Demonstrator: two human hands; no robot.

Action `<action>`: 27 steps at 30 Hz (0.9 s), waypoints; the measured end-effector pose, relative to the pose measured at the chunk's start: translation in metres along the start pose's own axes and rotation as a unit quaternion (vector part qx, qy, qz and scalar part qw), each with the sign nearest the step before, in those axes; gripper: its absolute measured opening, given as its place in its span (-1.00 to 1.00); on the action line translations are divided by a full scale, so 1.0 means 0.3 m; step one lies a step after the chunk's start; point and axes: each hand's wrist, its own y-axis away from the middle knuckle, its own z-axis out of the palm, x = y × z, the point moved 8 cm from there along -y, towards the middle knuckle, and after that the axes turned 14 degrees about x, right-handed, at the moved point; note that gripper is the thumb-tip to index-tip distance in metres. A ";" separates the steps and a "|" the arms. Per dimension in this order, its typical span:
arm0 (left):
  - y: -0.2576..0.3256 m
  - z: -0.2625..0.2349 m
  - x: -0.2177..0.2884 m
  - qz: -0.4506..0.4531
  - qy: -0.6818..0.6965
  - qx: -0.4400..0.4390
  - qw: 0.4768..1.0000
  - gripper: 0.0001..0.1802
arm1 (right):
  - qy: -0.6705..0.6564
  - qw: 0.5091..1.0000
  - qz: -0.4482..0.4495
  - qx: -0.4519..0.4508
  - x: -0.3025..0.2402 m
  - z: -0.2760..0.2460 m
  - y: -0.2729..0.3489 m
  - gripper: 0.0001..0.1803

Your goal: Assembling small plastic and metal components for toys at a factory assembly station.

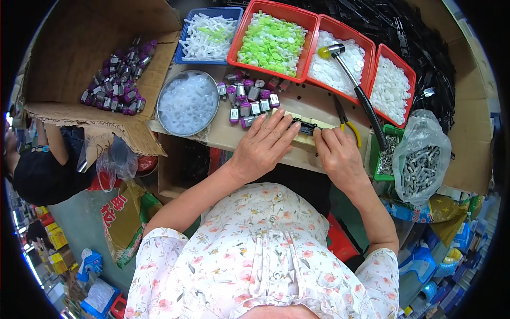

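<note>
My left hand [264, 144] lies flat, fingers apart, on a pale yellow block [304, 139] at the table's front edge. My right hand [337, 154] rests on the same block, its fingertips pressing a small black part [305, 127] seated on it. Several small grey motors with purple caps [249, 101] stand just beyond my left fingers. A mallet with a yellow head and black handle [355, 85] lies across the red trays to the right.
Red trays hold green discs [272, 42] and white discs [391, 88]; a blue tray [208, 37] holds white parts. Also here: a round clear-parts dish [187, 103], yellow-handled pliers [346, 120], a bag of metal pins [421, 166], a cardboard box of motors [113, 81], a black-parts heap [425, 53].
</note>
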 end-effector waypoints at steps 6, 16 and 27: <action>0.000 -0.001 -0.003 -0.010 0.009 -0.026 1.000 -0.40 | -0.038 0.999 0.009 0.006 0.013 -0.006 0.004 -0.61; -0.004 -0.016 -0.018 -0.007 0.004 -0.044 0.999 -0.42 | -0.117 0.992 0.042 0.006 0.039 0.005 0.004 -0.61; 0.015 -0.051 -0.036 -0.039 0.019 -0.030 0.999 -0.42 | -0.138 0.987 0.083 0.006 0.058 -0.009 -0.032 -0.73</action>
